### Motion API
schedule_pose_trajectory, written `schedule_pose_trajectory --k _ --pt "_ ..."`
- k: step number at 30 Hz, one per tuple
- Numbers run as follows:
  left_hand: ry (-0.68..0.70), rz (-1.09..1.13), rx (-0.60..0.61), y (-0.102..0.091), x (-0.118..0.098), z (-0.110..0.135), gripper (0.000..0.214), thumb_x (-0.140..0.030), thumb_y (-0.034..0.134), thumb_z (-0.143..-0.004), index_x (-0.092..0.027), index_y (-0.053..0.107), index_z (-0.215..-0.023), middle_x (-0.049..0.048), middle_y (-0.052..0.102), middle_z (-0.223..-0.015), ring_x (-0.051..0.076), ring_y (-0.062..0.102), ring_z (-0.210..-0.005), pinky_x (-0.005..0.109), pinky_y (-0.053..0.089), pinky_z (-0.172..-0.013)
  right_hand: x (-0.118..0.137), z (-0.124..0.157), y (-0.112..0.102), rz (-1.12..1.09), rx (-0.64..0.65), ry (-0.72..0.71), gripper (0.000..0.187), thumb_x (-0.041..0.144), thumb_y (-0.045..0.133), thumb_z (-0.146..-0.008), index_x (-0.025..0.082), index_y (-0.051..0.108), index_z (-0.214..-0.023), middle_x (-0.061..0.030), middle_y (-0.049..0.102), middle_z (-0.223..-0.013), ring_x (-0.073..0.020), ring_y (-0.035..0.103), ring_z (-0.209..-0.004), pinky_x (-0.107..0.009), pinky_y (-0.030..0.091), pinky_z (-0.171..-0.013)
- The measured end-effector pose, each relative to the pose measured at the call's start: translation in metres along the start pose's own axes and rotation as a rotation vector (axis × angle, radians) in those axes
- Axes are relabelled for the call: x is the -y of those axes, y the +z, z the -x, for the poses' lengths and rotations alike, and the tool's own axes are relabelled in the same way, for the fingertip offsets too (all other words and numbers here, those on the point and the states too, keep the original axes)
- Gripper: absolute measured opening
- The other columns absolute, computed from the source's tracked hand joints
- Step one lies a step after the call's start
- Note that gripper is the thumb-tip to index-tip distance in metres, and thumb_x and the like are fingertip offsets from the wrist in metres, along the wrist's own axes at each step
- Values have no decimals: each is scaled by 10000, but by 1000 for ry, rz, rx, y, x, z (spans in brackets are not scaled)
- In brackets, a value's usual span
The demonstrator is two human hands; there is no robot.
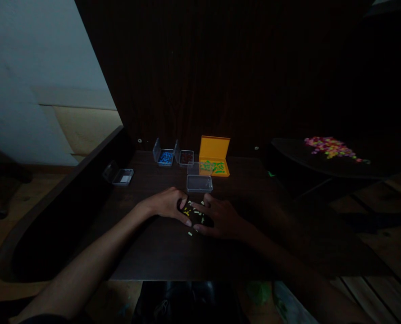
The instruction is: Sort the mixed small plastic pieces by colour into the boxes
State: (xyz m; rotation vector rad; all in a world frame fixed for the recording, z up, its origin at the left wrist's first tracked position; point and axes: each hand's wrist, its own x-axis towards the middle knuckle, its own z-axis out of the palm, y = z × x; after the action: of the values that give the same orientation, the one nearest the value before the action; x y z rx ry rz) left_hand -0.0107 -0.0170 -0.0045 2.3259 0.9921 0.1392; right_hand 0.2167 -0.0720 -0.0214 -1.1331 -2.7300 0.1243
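Observation:
My left hand (169, 204) rests on the dark table with its thumb and curled fingers apart. Facing it, my right hand (221, 218) has its fingers spread, the tips down by the tabletop. Between the two lie small yellow pieces (187, 211), nearer my left hand, and pale, whitish pieces (198, 212), nearer my right. One pale piece (190, 233) lies apart, toward the table's front edge. Neither hand visibly holds anything. Just beyond my fingers stands a clear plastic box (199, 189) with its lid up; a little pale bit shows inside.
Behind are an orange box (214, 146) with green pieces, a clear box (166, 164) of blue pieces and another clear box (186, 164) of dark red ones. A small clear case (122, 183) stands left. Mixed colourful pieces (332, 147) are heaped on a dark surface at right.

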Motion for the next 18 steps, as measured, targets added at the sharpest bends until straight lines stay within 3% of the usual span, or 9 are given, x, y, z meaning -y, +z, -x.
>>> schedule_pose_trajectory --k 5,13,18 --pt "0 -10 0 -3 -2 1 564 -675 749 -496 -170 561 -660 -30 566 -611 104 492 -535 217 286 -495 5 -7 -2 -5 123 51 712 675 432 -837 283 376 -1429 -128 477 -1134 -238 561 -873 -348 457 -651" --pt "10 -34 98 -9 -4 7 741 -608 839 -316 -203 485 -826 -2 626 -814 185 572 -720 247 371 -617 -6 0 -6 -41 102 61 675 655 443 -845 227 465 -1367 -115 488 -1091 -201 522 -827 -336 439 -673" --pt "-58 -129 86 -5 -12 7 752 -656 784 -388 -209 463 -901 25 622 -869 238 601 -795 286 394 -651 -5 -7 -9 -2 171 38 709 636 433 -853 267 331 -1449 -127 460 -1147 -238 513 -914 -353 431 -697"
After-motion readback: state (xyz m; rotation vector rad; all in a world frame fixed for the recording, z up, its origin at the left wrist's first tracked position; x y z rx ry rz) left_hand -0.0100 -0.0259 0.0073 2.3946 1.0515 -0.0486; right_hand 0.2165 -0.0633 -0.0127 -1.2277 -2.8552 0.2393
